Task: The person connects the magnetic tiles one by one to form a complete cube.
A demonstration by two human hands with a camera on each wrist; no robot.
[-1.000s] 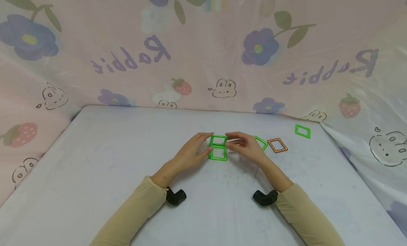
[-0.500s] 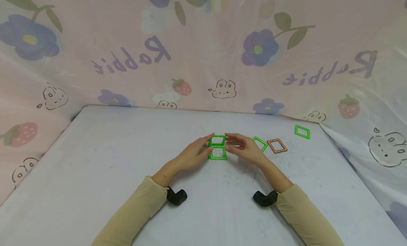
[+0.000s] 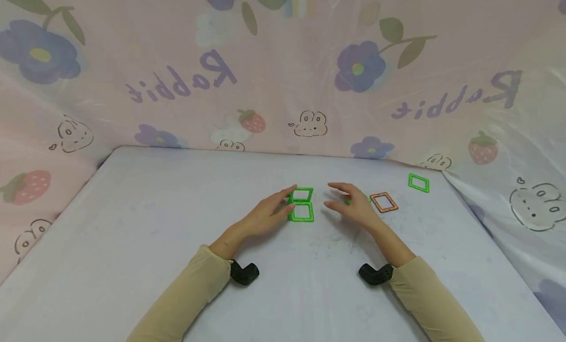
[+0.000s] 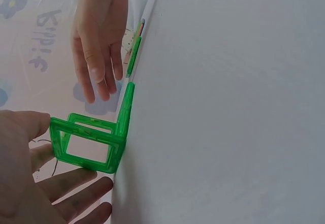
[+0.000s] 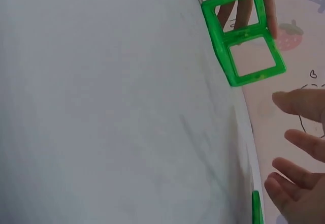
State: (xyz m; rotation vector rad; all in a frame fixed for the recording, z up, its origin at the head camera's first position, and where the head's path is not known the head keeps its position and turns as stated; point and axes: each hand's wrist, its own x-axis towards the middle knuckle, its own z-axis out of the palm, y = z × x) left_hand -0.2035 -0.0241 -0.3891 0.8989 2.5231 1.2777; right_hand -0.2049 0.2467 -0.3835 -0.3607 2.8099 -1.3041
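Green square magnetic tiles are joined near the table's middle: one lies flat, others stand up at its edges. My left hand holds them from the left, the thumb at the near side and a fingertip at the far top corner. In the left wrist view, the standing green tiles sit between thumb and fingers. My right hand is apart from them to the right, fingers spread and holding nothing. Below it, a loose green tile is mostly hidden. The right wrist view shows a gap between the right fingertips and the joined tiles.
An orange square tile lies right of the right hand. Farther right, near the back corner, is another green tile. A printed cloth hangs behind the white table. Black curved pieces stick out at both wrists.
My right hand has drawn away to the right from the joined tiles, its fingers parting, and now covers part of the loose green tile. The left hand has stayed at the joined tiles.
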